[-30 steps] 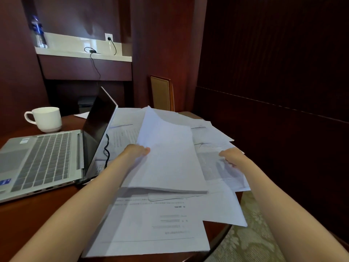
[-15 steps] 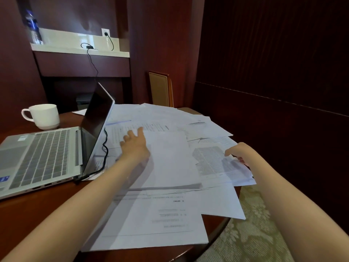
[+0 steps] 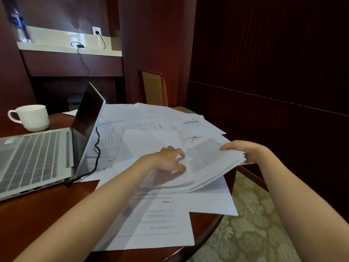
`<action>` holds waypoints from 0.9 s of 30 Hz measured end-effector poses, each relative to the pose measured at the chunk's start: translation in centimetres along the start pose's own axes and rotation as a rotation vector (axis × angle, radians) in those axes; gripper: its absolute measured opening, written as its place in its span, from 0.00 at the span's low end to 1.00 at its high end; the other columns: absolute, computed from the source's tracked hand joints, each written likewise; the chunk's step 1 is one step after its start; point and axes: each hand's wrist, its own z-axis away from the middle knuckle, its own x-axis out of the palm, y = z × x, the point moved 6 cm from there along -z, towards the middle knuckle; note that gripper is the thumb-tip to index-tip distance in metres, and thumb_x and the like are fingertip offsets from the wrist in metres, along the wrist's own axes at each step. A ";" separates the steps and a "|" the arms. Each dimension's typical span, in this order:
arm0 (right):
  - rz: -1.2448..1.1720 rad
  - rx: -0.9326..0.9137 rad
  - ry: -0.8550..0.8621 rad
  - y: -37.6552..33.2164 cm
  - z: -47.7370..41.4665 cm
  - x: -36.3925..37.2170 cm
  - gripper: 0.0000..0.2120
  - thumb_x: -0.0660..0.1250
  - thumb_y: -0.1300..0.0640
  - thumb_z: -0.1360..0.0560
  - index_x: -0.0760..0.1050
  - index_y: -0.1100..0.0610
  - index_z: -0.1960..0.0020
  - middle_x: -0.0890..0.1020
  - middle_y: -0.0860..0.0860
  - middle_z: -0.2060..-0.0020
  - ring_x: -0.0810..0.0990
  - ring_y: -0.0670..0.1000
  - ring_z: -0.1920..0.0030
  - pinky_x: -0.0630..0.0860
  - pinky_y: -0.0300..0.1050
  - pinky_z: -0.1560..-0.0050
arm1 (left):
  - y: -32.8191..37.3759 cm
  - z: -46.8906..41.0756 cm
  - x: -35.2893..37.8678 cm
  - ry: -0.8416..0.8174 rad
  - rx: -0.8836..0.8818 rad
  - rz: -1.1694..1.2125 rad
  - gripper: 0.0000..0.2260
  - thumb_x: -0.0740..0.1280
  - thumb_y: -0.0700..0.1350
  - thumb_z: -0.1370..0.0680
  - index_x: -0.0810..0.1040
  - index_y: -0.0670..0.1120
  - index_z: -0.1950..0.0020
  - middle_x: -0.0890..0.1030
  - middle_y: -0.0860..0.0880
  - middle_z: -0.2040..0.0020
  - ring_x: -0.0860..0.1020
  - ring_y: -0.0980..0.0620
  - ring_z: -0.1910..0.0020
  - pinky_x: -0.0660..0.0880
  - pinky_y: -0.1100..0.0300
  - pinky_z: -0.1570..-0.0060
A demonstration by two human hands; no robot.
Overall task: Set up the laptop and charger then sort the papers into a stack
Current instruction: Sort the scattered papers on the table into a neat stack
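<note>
Water bottle (image 3: 19, 25): upper left of the frame, on a pale shelf (image 3: 56, 48). It is not in my way.
Cup (image 3: 32, 117): left edge, on the bench (image 3: 37, 214) behind the laptop, well apart from the papers.
Laptop (image 3: 37, 157): lower left, lid open, keys toward me. I think this part is done.
Charger cable (image 3: 97, 148): plugged in at the laptop's near corner. It wiggles up beside the lid and lies on some sheets, so pulling those sheets could tug it.
Loose papers (image 3: 160, 220): spread over the middle, one on top of another, and some hang past the bench rim. They are not one stack yet.
Chair (image 3: 154, 87): top middle, behind the bench.
Left grip (image 3: 168, 159): middle, fingers curled, tips on the bundle's left edge. I think it steadies that edge. I cannot tell if it pinches or only presses.
Bundle (image 3: 211, 161): right of middle, several sheets, with the right side lifted off the bench.
Right grip (image 3: 243, 152): right of middle, grasping the bundle's raised edge, thumb on top. I think this is to gather the sheets.
Carpet (image 3: 245, 233): lower right. A dropped sheet would land here.
</note>
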 end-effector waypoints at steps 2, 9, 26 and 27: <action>-0.235 -0.138 -0.051 -1.5 0.5 0.6 0.04 0.64 0.57 0.24 0.74 0.58 0.52 0.77 0.51 0.64 0.75 0.48 0.66 0.69 0.40 0.62 | 0.1 -0.1 -0.1 0.014 0.015 0.035 0.22 0.62 0.55 0.23 0.63 0.58 0.30 0.61 0.46 0.29 0.60 0.44 0.30 0.61 0.49 0.32; -0.864 -0.570 -0.117 -6.8 2.0 2.0 0.16 0.60 0.64 0.29 0.76 0.55 0.75 0.74 0.49 0.74 0.72 0.48 0.71 0.65 0.42 0.63 | -0.1 -0.5 -0.7 0.012 0.070 0.051 0.11 0.60 0.58 0.25 0.71 0.63 0.43 0.69 0.45 0.40 0.70 0.46 0.42 0.68 0.53 0.38; -0.957 -0.577 0.218 -12.0 3.6 0.0 0.16 0.57 0.46 0.22 0.77 0.52 0.60 0.79 0.46 0.63 0.76 0.46 0.60 0.70 0.45 0.52 | 7.4 3.2 -7.6 0.484 0.243 0.783 0.18 0.57 0.36 0.20 0.69 0.45 0.30 0.75 0.48 0.39 0.74 0.49 0.40 0.71 0.58 0.45; -0.924 -0.578 0.241 -11.7 3.4 -0.4 0.15 0.56 0.45 0.22 0.77 0.51 0.58 0.79 0.46 0.61 0.77 0.46 0.58 0.71 0.44 0.54 | 7.1 3.3 -8.2 0.500 0.244 0.878 0.18 0.57 0.34 0.20 0.70 0.44 0.31 0.76 0.49 0.41 0.75 0.50 0.43 0.72 0.58 0.47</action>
